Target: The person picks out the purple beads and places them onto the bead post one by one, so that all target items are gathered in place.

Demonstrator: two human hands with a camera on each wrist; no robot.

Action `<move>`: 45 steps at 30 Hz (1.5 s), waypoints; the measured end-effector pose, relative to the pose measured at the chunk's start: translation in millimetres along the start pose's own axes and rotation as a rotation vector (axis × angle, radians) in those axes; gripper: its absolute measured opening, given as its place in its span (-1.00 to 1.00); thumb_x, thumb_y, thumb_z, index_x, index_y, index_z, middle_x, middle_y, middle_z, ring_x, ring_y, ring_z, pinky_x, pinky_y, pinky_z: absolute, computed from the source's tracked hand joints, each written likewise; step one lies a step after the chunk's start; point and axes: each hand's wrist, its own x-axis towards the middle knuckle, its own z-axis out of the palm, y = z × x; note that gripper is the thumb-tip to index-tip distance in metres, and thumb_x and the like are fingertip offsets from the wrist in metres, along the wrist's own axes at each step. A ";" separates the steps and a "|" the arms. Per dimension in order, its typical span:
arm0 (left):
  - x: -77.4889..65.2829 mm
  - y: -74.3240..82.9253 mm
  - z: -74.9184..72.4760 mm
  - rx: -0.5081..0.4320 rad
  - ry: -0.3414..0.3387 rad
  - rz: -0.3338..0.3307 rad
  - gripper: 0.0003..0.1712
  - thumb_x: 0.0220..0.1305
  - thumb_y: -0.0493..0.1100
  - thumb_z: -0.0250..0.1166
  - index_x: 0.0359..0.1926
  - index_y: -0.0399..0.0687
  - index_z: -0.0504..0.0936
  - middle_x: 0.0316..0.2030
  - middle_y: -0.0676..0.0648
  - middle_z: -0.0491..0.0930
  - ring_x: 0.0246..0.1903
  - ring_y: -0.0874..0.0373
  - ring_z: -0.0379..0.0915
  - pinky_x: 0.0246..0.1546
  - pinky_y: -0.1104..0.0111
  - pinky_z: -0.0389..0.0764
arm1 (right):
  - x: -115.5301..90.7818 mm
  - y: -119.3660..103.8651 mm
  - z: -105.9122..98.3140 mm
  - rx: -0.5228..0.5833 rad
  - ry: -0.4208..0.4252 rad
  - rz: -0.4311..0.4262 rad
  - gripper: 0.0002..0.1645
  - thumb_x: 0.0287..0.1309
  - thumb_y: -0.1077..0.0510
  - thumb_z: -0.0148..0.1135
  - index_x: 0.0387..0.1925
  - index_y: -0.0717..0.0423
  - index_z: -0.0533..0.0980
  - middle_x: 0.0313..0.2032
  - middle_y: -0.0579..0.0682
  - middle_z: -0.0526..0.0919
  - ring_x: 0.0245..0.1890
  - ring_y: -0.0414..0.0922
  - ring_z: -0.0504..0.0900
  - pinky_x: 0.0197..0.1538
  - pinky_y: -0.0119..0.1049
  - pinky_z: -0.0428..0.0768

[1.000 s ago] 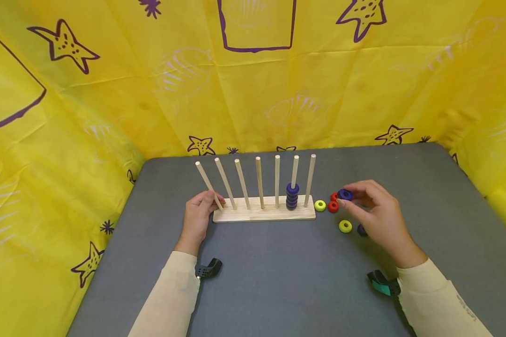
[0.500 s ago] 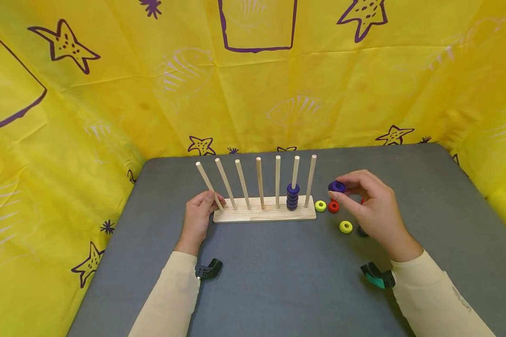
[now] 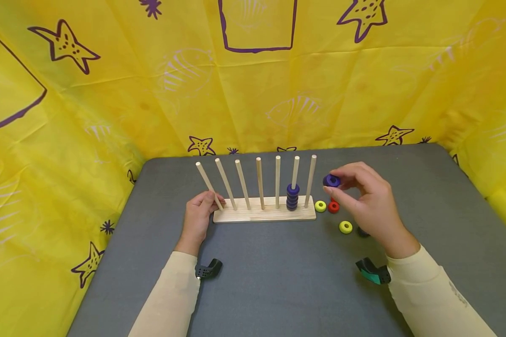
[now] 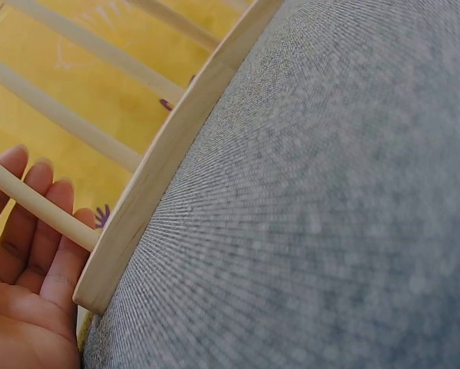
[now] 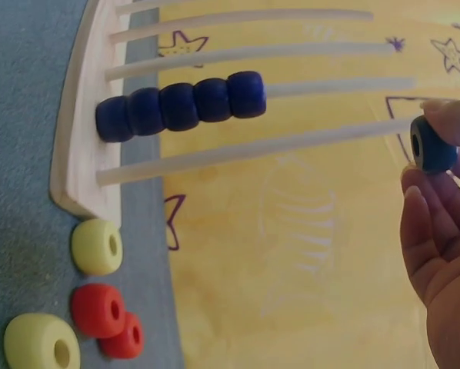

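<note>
Clearly, the right hand (image 3: 374, 208) had a dark blue bead (image 5: 439, 151) pinched between thumb and fingers, held up off the table (image 3: 278, 285) at that hand's ten o'clock. It was a smooth, plump ring with rounded sides and a hole through it. The left hand (image 3: 196, 216) gripped the end peg (image 3: 204, 176) low down, its fingertips lying behind the round stick.

That peg belonged to a wooden rack (image 3: 263, 215), a flat pale board with faint grain, which stretched away at the left hand's three o'clock; seven slim pegs rose from it in a row. Five blue beads (image 3: 293, 196) sat stacked on the second peg from the right, toward eight o'clock from the pinched bead. The pinched one hung near the rightmost peg (image 3: 310, 180), apart from it.

Below the pinched bead, a yellow bead (image 3: 320, 210) lay at seven o'clock, just beside the board, two red beads (image 5: 90, 312) at about six, another yellow ring (image 3: 345, 231) between five and six, and a dark bead (image 3: 363, 232), partly covered by the hand, at five.

Grey woven cloth covered the table; toward twelve o'clock hung a creased yellow curtain (image 3: 244, 103) printed with starfish and fish.
</note>
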 end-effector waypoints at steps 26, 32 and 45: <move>0.2 -0.2 -1.2 -0.002 -0.016 -0.001 -0.51 0.74 -0.16 0.14 -0.19 -0.62 0.64 -0.25 -0.25 0.72 -0.18 0.10 0.68 -0.05 0.31 0.70 | 25.4 -18.1 14.1 -0.018 -0.007 -0.131 -0.51 0.01 0.56 0.63 0.01 0.36 0.69 -0.03 0.13 0.70 -0.12 -0.10 0.64 -0.02 -0.43 0.65; 0.5 -0.1 -0.9 -0.006 -0.017 -0.004 -0.50 0.74 -0.14 0.14 -0.18 -0.61 0.64 -0.25 -0.24 0.72 -0.18 0.07 0.68 -0.05 0.31 0.69 | 35.5 -24.2 19.1 -0.032 -0.024 -0.160 -0.57 0.11 0.47 0.63 0.02 0.33 0.70 -0.01 0.13 0.71 -0.12 -0.05 0.62 0.00 -0.40 0.63; 1.2 -1.3 -1.8 0.000 -0.017 -0.003 -0.50 0.74 -0.13 0.15 -0.18 -0.59 0.66 -0.26 -0.18 0.72 -0.13 -0.07 0.69 -0.05 0.30 0.70 | 50.9 -27.1 33.0 -0.024 -0.001 -0.204 -0.58 0.11 0.49 0.62 0.02 0.29 0.71 -0.04 0.08 0.74 -0.06 0.04 0.63 -0.02 -0.32 0.60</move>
